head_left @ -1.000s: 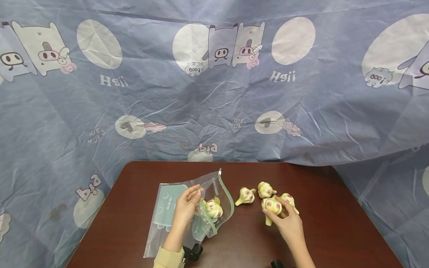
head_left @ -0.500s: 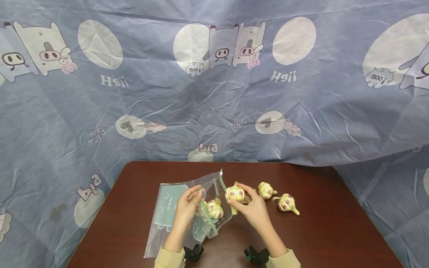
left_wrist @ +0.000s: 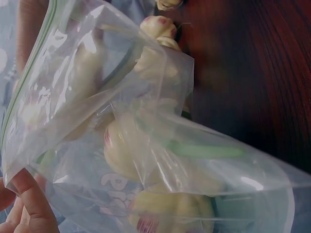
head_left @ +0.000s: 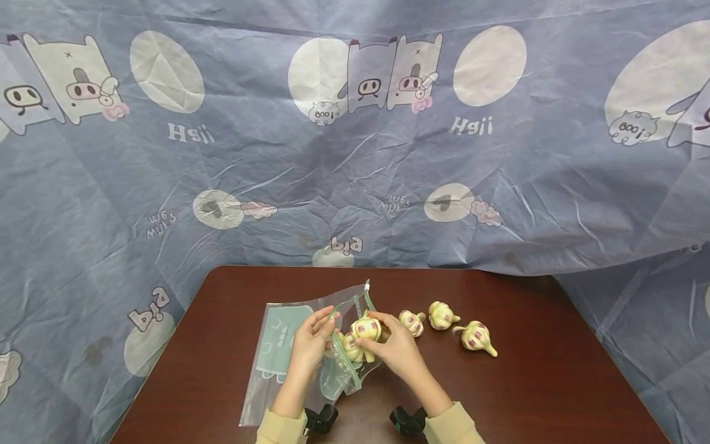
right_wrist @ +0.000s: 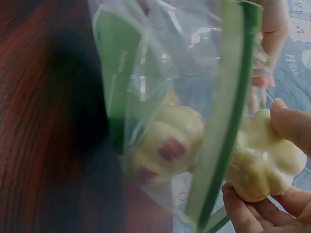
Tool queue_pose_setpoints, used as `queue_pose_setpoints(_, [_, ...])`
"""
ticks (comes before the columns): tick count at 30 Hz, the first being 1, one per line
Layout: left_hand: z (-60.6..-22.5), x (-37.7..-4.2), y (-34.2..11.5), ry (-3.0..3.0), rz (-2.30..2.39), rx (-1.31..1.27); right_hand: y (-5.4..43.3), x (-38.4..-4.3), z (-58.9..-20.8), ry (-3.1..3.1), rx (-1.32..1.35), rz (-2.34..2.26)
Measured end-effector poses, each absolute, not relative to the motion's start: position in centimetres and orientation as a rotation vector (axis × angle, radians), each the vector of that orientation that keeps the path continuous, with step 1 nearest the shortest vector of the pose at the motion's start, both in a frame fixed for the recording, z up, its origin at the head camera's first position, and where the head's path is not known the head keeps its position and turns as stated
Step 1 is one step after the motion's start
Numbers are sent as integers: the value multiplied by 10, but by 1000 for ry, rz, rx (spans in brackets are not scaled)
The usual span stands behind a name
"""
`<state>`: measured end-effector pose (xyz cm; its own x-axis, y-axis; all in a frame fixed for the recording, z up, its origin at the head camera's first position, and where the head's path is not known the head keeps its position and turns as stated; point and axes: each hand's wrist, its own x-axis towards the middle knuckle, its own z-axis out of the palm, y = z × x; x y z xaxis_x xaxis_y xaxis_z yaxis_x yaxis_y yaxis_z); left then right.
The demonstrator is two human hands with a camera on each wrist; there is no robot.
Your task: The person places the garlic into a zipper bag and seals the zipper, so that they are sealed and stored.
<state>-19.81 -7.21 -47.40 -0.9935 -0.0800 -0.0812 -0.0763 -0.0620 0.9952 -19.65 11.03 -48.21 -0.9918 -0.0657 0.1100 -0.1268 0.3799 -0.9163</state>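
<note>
My left hand [head_left: 309, 340] pinches the green-edged rim of a clear zip bag [head_left: 256, 394], keeping its mouth spread. Inside the bag lies a garlic bulb [right_wrist: 167, 141], pale yellow with purple patches. Thumb and fingers of my right hand [head_left: 396, 345] grip another garlic bulb [head_left: 366, 330] right at the bag's mouth. In the right wrist view this held bulb [right_wrist: 265, 158] sits beside the green zip strip [right_wrist: 233, 111]. Through the plastic, the left wrist view shows my left fingers [left_wrist: 31, 199] at the bag's edge and bulbs [left_wrist: 170, 211] behind the film.
Three more garlic bulbs lie right of the bag on the dark red table [head_left: 532, 370]: one close to my right hand [head_left: 412, 322], one behind [head_left: 442, 315] and one farther right [head_left: 477, 337]. A blue patterned cloth [head_left: 355, 154] hangs behind the table.
My right hand has picked up a garlic bulb from the group at the right and carried it left to the bag's mouth. My left hand stays in place, holding the bag.
</note>
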Motion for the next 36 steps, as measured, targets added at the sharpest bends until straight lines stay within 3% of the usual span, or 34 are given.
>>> queue_pose_setpoints(8, [-474,-199,-71,-2169,-2277,190,111,-199,-492,-2705,245,1416])
queue_pose_setpoints(36, [-474,-194,-68,-2265,-2265,88,88,-212,-511,-3016,542,1011])
